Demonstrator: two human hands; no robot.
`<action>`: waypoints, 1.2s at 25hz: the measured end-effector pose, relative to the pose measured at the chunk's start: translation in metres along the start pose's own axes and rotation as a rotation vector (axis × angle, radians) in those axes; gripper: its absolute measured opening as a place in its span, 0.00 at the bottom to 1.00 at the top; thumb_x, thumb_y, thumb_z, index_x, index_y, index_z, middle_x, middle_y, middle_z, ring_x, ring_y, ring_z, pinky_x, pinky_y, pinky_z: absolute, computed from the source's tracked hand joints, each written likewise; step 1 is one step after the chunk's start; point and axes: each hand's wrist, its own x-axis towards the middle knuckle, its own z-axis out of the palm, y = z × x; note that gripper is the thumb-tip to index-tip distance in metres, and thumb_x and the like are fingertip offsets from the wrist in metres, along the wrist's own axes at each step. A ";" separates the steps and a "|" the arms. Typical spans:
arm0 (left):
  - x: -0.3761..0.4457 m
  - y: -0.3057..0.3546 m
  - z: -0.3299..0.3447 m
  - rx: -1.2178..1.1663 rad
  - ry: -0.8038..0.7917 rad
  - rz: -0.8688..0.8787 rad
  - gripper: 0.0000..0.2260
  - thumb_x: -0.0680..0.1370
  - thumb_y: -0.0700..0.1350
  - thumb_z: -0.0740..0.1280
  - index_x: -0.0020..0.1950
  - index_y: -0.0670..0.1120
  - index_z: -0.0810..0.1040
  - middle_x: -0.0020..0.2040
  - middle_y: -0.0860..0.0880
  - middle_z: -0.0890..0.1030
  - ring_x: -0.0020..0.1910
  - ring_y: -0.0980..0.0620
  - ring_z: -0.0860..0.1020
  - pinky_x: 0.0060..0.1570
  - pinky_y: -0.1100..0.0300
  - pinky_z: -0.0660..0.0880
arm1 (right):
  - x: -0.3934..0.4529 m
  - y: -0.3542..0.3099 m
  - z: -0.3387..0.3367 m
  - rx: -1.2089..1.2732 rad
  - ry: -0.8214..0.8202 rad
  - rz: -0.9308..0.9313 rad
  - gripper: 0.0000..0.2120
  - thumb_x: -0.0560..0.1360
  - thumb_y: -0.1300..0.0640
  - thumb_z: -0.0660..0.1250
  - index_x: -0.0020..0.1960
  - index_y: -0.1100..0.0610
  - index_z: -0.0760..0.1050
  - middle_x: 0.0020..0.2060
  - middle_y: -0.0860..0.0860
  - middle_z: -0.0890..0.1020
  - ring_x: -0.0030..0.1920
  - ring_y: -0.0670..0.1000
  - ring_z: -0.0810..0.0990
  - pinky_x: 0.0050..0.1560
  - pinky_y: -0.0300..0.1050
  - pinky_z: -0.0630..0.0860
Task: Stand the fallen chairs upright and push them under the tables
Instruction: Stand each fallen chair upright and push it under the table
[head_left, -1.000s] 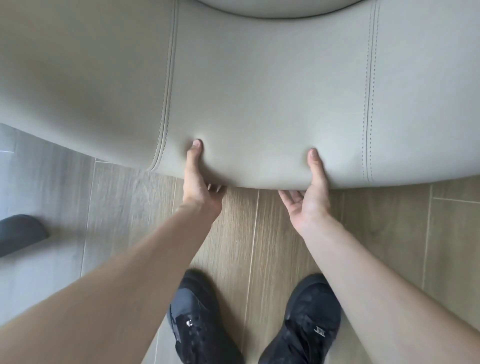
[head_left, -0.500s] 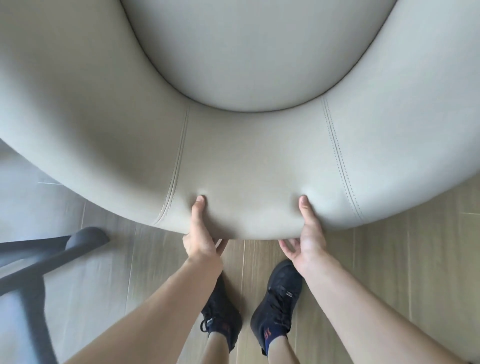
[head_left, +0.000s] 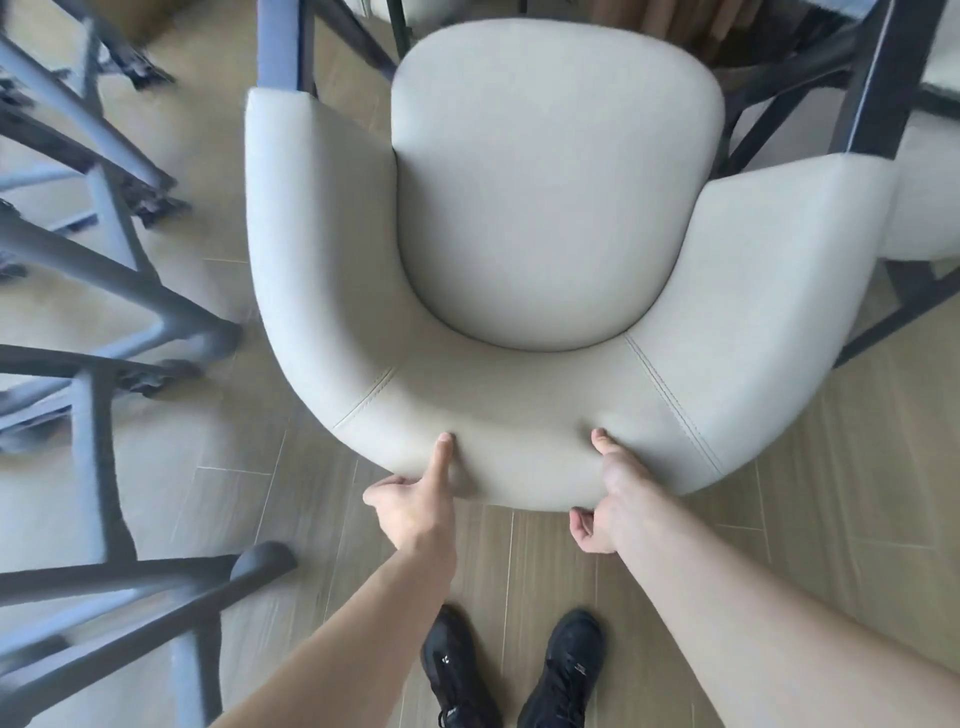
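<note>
A cream upholstered armchair (head_left: 519, 395) stands upright in front of me, its seat cushion facing up and its curved backrest nearest me. My left hand (head_left: 415, 504) grips the top of the backrest, thumb on top and fingers under the rim. My right hand (head_left: 608, 493) holds the same rim a little to the right, thumb pressed into the padding. Dark table legs (head_left: 878, 78) rise just beyond the chair's front.
Dark metal legs of overturned chairs (head_left: 104, 291) crowd the left side, one leg end (head_left: 260, 558) close to my left arm. Another cream chair (head_left: 924, 208) shows at the right edge. My black shoes (head_left: 509, 670) stand on the wood-look floor behind the armchair.
The chair has tipped up from its back onto its legs: the seat cushion came into full view. Both hands kept their hold on the backrest rim. My view pulled back.
</note>
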 end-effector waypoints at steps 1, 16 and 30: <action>-0.009 0.006 0.000 0.137 0.010 0.257 0.31 0.66 0.54 0.81 0.56 0.42 0.67 0.55 0.46 0.72 0.56 0.42 0.73 0.56 0.57 0.67 | -0.011 -0.011 0.003 -0.017 0.028 -0.001 0.25 0.66 0.35 0.76 0.40 0.54 0.70 0.33 0.51 0.74 0.34 0.53 0.70 0.34 0.44 0.67; 0.041 0.110 0.021 1.947 -0.363 1.719 0.51 0.74 0.47 0.71 0.76 0.56 0.30 0.80 0.38 0.53 0.77 0.33 0.55 0.75 0.33 0.46 | -0.052 -0.062 -0.003 -0.077 -0.109 0.002 0.31 0.68 0.46 0.78 0.61 0.61 0.70 0.55 0.61 0.77 0.56 0.62 0.79 0.42 0.52 0.78; 0.052 0.133 0.027 2.051 -0.306 1.752 0.50 0.71 0.57 0.72 0.82 0.46 0.44 0.81 0.41 0.55 0.77 0.38 0.59 0.74 0.38 0.55 | -0.008 -0.064 -0.036 -1.960 0.593 -1.631 0.56 0.60 0.49 0.81 0.80 0.54 0.54 0.78 0.62 0.57 0.79 0.61 0.56 0.74 0.73 0.44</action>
